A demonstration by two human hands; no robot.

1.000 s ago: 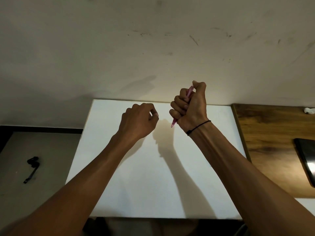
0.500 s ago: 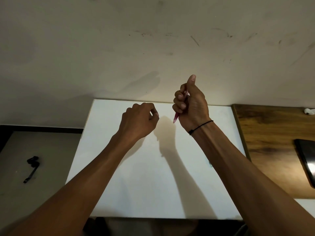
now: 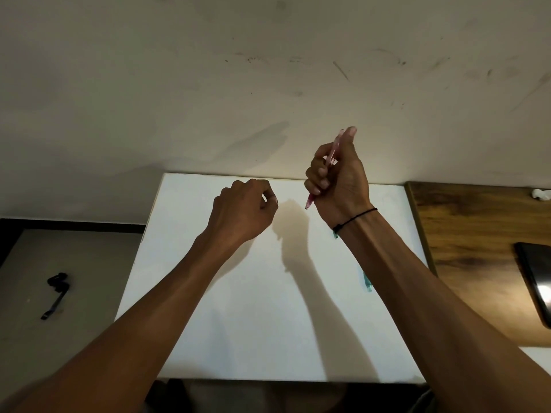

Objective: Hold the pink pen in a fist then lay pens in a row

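Note:
My right hand (image 3: pixel 340 180) is raised above the far part of a white table (image 3: pixel 238 308) and grips a pink pen (image 3: pixel 331 158), tip pointing down, thumb stretched up along its top end. A thin black band circles that wrist. My left hand (image 3: pixel 243 213) hovers to its left with fingers curled into a loose fist, holding nothing that I can see. A teal pen (image 3: pixel 367 283) lies on the table, mostly hidden under my right forearm.
A wooden tabletop (image 3: pixel 465 234) adjoins the white table on the right, bearing a dark flat device (image 3: pixel 536 281) and a small white item (image 3: pixel 541 194). A black strap-like object (image 3: pixel 56 293) lies on the grey floor at left. A scuffed wall rises behind.
My right hand has risen slightly and turned, its thumb straightening up along the pink pen. The left hand has stayed in place.

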